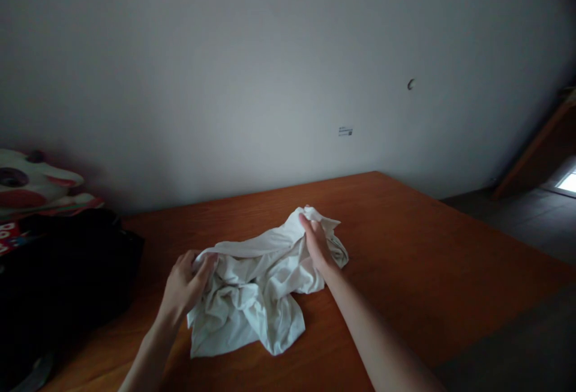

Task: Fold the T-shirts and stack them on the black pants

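1. Because both ends of its upper edge are gripped, the cloth (pixel 270 284) makes a loose band between my hands, while its lower part lies crumpled on the desk (pixel 427 260).
2. My left hand (pixel 185 281) pinches the left corner between thumb and fingers. I judge this steadies that end.
3. My right hand (pixel 316 245) pinches the farther end, thumb on top; its fingers are mostly hidden by fabric. Holding the ends well apart probably stops the edge from bunching, though I see many creases below.
4. To the left, a dark bundle (pixel 81 272) sits on the desk near my left forearm, and I reckon it limits room on that side. Its exact nature I cannot tell.
5. Behind that bundle, I see a toy (pixel 31 182), white and red, by the wall (pixel 225 80).
6. Beyond the desk, the wall bears a label (pixel 345 131) and would block any reach farther forward; on the right I see floor (pixel 517 218).
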A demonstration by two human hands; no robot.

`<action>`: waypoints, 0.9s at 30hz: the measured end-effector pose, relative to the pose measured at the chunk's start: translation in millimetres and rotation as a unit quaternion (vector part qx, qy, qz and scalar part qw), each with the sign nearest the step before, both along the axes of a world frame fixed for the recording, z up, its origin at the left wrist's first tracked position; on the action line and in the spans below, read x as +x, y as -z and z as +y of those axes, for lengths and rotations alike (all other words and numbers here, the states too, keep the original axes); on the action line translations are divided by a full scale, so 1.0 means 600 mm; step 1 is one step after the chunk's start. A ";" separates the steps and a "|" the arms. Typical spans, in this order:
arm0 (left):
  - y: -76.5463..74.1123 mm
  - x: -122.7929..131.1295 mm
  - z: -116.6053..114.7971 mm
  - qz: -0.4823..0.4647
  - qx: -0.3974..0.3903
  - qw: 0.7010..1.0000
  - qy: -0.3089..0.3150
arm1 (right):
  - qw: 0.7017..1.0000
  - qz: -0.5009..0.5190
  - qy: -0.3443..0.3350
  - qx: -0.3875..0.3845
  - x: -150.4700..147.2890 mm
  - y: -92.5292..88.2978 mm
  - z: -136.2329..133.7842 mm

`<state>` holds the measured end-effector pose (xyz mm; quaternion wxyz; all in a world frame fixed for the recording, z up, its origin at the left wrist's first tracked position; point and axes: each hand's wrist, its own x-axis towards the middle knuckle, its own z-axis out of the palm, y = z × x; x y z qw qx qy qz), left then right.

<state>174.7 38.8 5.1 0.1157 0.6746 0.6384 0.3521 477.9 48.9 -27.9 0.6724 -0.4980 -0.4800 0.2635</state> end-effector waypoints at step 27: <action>0.035 0.053 -0.003 -0.351 -0.059 0.930 0.090 | 0.941 -0.076 -0.330 -0.019 -0.087 -0.019 -0.066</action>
